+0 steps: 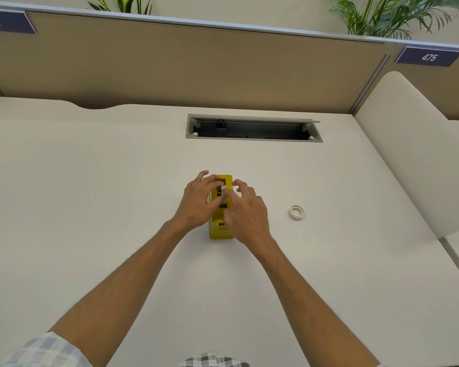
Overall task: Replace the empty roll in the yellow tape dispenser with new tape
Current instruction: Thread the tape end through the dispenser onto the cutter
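Note:
The yellow tape dispenser [220, 229] stands on the white desk [117, 194], long axis pointing away from me. A white roll with a dark hub [221, 193] sits in its cradle. My left hand [199, 200] rests on the dispenser's left side, thumb and fingers at the roll. From the right, my right hand [245, 210] comes in with its fingertips on the same roll and its other fingers spread. Both hands hide much of the dispenser's top. A second small white tape ring [296, 212] lies flat on the desk to the right, apart from both hands.
An open cable tray slot [253, 127] is cut into the desk beyond the dispenser. A tan partition [183, 64] closes the back, with plants behind it. A rounded cream divider [408, 144] borders the right side.

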